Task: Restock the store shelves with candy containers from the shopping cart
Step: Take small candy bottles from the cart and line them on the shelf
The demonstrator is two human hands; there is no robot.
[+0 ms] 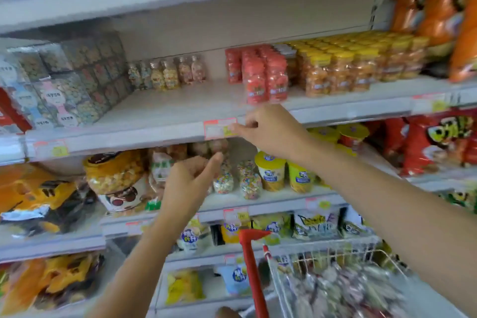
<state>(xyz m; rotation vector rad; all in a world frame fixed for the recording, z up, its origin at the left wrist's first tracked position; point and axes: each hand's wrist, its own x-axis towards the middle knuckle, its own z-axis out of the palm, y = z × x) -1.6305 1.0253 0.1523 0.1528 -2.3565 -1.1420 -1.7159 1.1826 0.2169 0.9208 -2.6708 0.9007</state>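
Nearest, at lower right of the frame, the shopping cart [322, 257] stands below the arms, its red handle [251, 266] at lower centre; the candy containers [348, 289] lie heaped inside it, too blurred to tell the type. Neither hand carries a container.

Left hand [189, 183], centre of frame: fingers loosely curled, empty, in front of the lower shelf stock. Right hand [271, 131], above it: fingers curled at the front lip of the middle shelf [167, 108], fingertips touching the price label [219, 129]; whether they pinch the label cannot be told.

Behind the lip a bare stretch of shelf runs back to a short row of small bottles [167, 73] at the rear; red containers [265, 77] border it on the right.

Judgement: the step in hand is confirming the slot before loading. Procedure: match the label to the cart stock; lift containers from the cart; set each upright on the bare stretch, rear first; keep clear of the red containers at the lip, which look easy to topple.
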